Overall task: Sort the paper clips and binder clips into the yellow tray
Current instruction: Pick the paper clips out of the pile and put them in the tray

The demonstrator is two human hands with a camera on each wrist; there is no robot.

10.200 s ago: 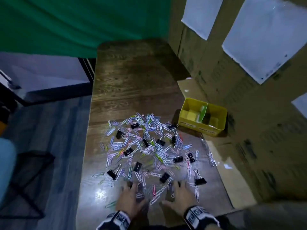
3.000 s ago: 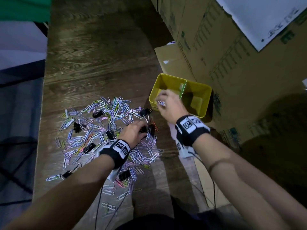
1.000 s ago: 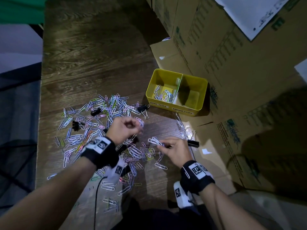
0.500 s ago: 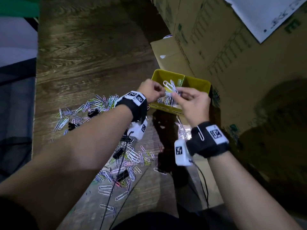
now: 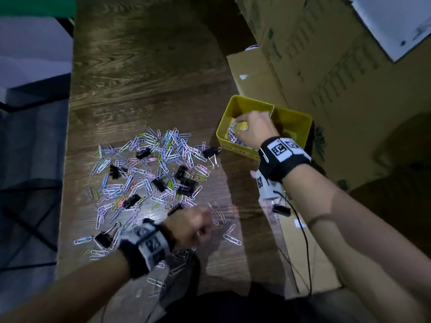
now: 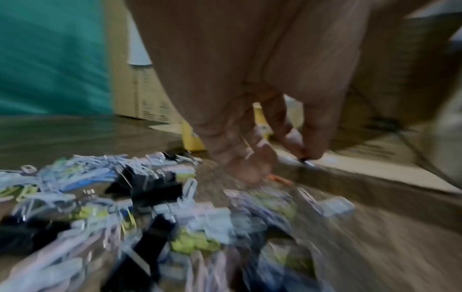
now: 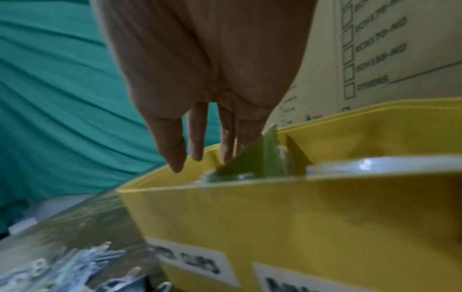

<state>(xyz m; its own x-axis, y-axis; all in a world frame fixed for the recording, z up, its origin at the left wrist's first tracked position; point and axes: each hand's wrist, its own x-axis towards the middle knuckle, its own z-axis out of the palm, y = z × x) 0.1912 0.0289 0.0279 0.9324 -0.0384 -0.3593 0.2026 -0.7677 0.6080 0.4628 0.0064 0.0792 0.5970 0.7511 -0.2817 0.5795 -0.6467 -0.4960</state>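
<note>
The right hand (image 5: 253, 130), fingers straight and empty, hangs over the tray's (image 5: 300, 117) left compartment, which holds paper clips (image 5: 233, 138). The left hand (image 5: 191, 226), curled, blurs; grip unclear. The pile (image 5: 151, 169) covers the table (image 5: 144, 73).

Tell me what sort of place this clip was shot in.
Probably a makeshift recording corner in a storeroom or office, not a proper desk. A wooden table stands against stacked cardboard boxes with white paper sheets stuck on them, and a green cloth backdrop hangs behind.
</note>
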